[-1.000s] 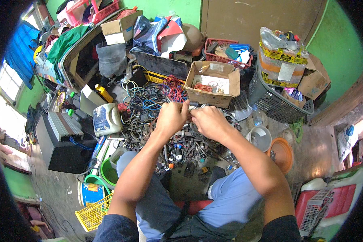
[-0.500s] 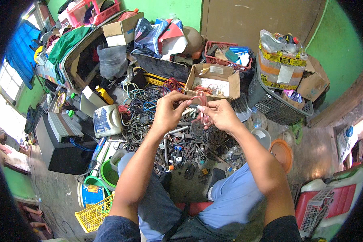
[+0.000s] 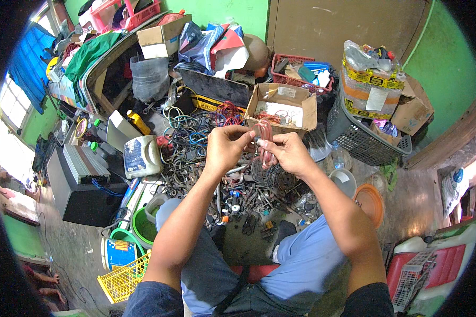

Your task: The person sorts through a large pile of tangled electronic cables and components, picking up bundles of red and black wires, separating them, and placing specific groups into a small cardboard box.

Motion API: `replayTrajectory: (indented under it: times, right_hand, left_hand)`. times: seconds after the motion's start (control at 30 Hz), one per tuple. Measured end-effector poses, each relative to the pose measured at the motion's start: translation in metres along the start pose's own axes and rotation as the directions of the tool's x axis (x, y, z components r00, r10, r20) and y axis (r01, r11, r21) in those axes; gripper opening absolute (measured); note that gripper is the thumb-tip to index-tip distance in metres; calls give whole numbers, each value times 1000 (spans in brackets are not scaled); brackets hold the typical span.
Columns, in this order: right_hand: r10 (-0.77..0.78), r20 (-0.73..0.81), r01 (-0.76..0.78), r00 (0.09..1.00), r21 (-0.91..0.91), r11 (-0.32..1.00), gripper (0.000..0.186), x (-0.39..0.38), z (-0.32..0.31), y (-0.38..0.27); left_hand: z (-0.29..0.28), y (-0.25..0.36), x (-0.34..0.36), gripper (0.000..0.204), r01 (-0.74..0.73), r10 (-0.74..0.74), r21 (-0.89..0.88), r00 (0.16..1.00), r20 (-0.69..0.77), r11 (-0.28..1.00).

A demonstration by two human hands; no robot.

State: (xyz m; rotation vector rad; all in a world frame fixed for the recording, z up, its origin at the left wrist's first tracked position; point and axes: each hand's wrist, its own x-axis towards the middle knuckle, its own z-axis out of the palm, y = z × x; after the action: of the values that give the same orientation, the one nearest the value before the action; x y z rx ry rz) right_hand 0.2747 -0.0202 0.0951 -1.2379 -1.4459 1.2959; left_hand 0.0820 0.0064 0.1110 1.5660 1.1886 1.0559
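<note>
PLACE: I observe a cluttered workshop or storeroom, type uncertain | BENEATH HANDS [image 3: 225, 150]: heaped cables [image 3: 182, 140] and metal parts [image 3: 241, 184] on floor [image 3: 407, 211] | BEYOND HANDS: cardboard box [image 3: 288, 93], green wall [image 3: 238, 16] | LEFT OF HANDS: canister [image 3: 143, 158], curtained window [image 3: 13, 103] | RIGHT OF HANDS: loaded grey basket [image 3: 365, 142]

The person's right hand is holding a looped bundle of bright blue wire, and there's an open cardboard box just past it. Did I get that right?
Not quite: the wire isn't blue. The head view shows the right hand holding a looped bundle of pinkish-red wire, and the open cardboard box is just past it, as you said.
</note>
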Motion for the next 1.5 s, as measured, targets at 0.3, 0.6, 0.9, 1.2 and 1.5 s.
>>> replayTrajectory:
  times: [0.3,0.6,0.9,1.2,1.5]
  right_hand:
    - [34,18,-32,999,-94,995,32,-1,4,-2]
    - [23,8,-22,1000,-58,998,30,2,-1,6]
    - [-121,-47,89,992,-427,900,29,-5,1,0]
    - [-299,-206,222,932,-329,918,26,22,5,12]
    - [-209,-441,282,873,106,954,25,49,20,-1]
  left_hand:
    - [2,-5,3,20,86,-80,-226,996,37,970]
    - [13,-8,2,19,134,-130,-277,991,33,951]
    - [9,-12,1,19,160,-153,-97,985,80,982]
    - [20,0,-6,37,-226,226,-44,974,0,973]
    - [1,-7,5,32,-319,331,96,931,-156,943]
